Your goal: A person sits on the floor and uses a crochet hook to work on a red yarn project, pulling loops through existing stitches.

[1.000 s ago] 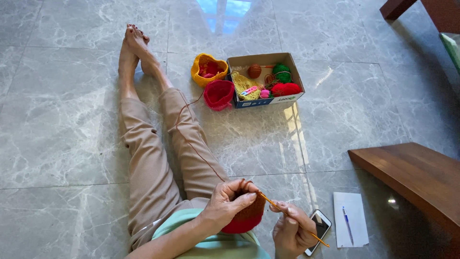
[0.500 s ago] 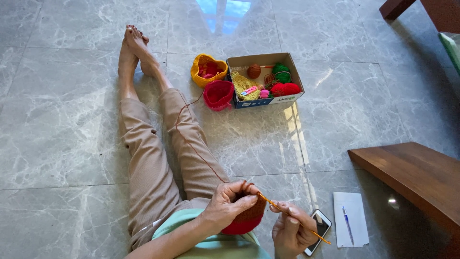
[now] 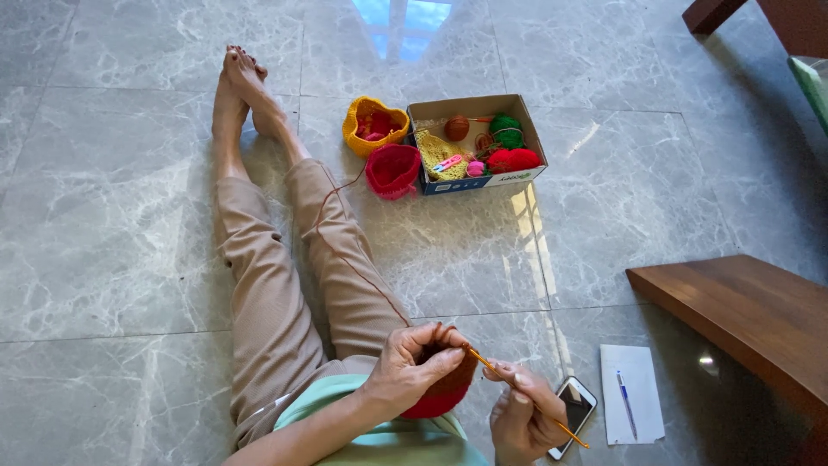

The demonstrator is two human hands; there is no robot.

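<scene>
Two hands work low in the picture, close to the bottom edge. The left hand [image 3: 412,367] curls its fingers around a red crochet piece [image 3: 444,393] and pinches it at the top, so most of that soft, round piece is hidden behind the hand. The right hand [image 3: 520,420] pinches a thin orange crochet hook [image 3: 528,399] between thumb and fingers, and the hook tip meets the red piece by the left fingertips. A thin red yarn strand [image 3: 345,250] runs from the hands up over the tan trouser legs [image 3: 293,276] to a red knitted cup [image 3: 392,170]. Beside that cup sit a yellow knitted basket [image 3: 358,116] and a cardboard box [image 3: 528,131] full of yarn balls in green, red and brown; the small things in the box are hard to make out. The grey marble floor [image 3: 112,216] is smooth and shiny, with lots of open room on the left and between the box and the hands. On the right, a dark wooden bench [image 3: 750,315] cuts in with a long straight edge, and the picture edge chops it off. Just by the right hand lie a phone [image 3: 576,412] and a white paper [image 3: 634,406] with a blue pen [image 3: 625,404] on it. The right hand's bottom is cut off by the picture edge.
</scene>
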